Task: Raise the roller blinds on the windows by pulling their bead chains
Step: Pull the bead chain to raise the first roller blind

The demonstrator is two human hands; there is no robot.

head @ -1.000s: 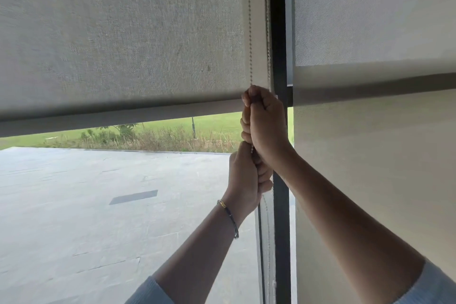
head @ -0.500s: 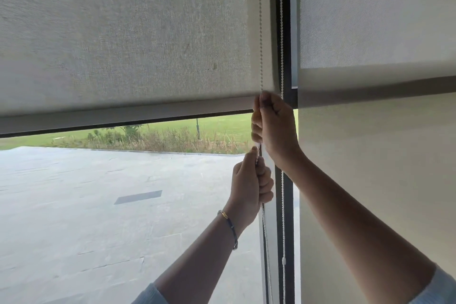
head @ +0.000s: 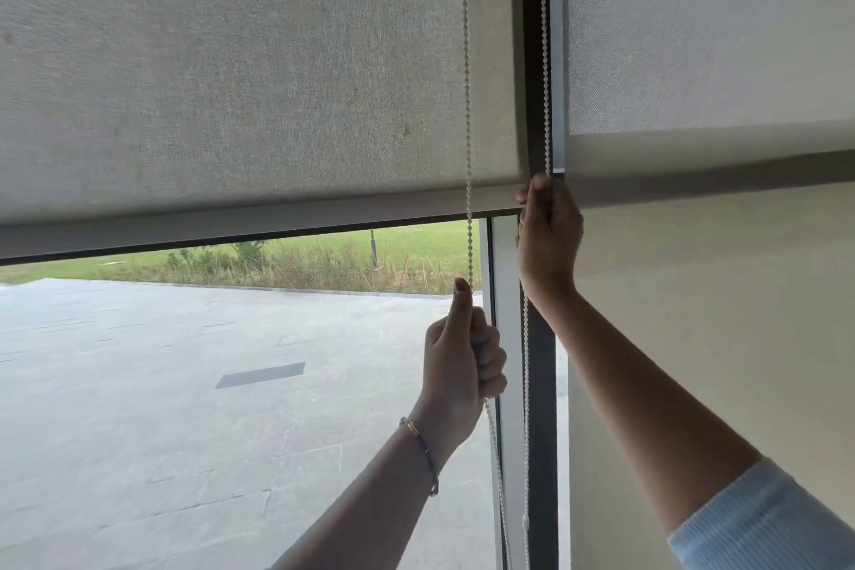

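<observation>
Up and left of the left hand [head: 462, 356], a grey woven roller blind [head: 231, 60] fills the window, its bottom bar [head: 231, 229] slanting above a paved terrace [head: 162, 384] and grass beyond. The left hand is fisted around one strand of the white bead chain [head: 467, 106], thumb up. Above and to its right, the right hand [head: 548, 241] pinches the other strand against the dark window frame [head: 539, 384]. Right of that hand hangs a second blind [head: 694, 37].

Beyond the glass, a grey paved terrace [head: 185, 384] meets a green lawn [head: 407, 241] edged with scrubby plants [head: 296, 264].
</observation>
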